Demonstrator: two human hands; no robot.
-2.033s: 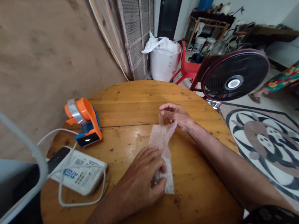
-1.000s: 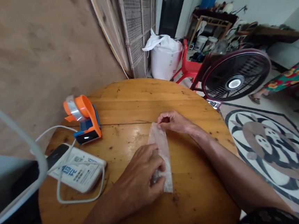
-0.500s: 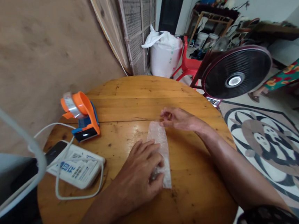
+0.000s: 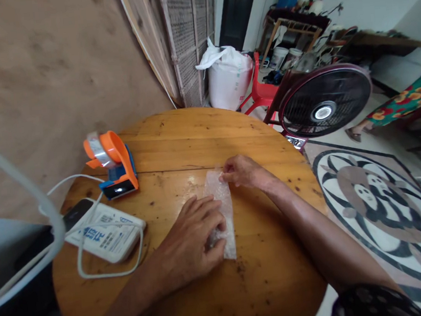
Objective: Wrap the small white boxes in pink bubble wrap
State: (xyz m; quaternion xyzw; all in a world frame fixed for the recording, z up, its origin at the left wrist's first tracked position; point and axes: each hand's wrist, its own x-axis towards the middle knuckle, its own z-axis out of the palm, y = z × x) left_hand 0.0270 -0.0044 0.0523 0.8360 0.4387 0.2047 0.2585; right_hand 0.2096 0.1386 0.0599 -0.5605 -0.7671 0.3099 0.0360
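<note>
A narrow piece of bubble wrap [image 4: 227, 210] lies flat on the round wooden table [image 4: 178, 131], its long side pointing away from me. My left hand [image 4: 198, 235] rests over its left side, fingers stretched out and slightly bent, the thumb near its lower part. At the far right corner, my right hand [image 4: 243, 171] pinches the edge of the wrap between thumb and finger, with the other fingers curled. Whether anything else is in that pinch is hidden.
On the table's left stands an orange and blue tape dispenser [image 4: 117, 163] beside a white power-bank-like box [image 4: 110, 235] with a white cable [image 4: 110, 274]. Beyond the table are a fan [image 4: 325, 101], a red chair [image 4: 263, 92], a white sack [image 4: 228, 80] and a person's patterned clothing [image 4: 408, 99].
My right hand has closed its fingers onto the wrap's far corner. My left hand stays on the wrap. The view has shifted slightly.
</note>
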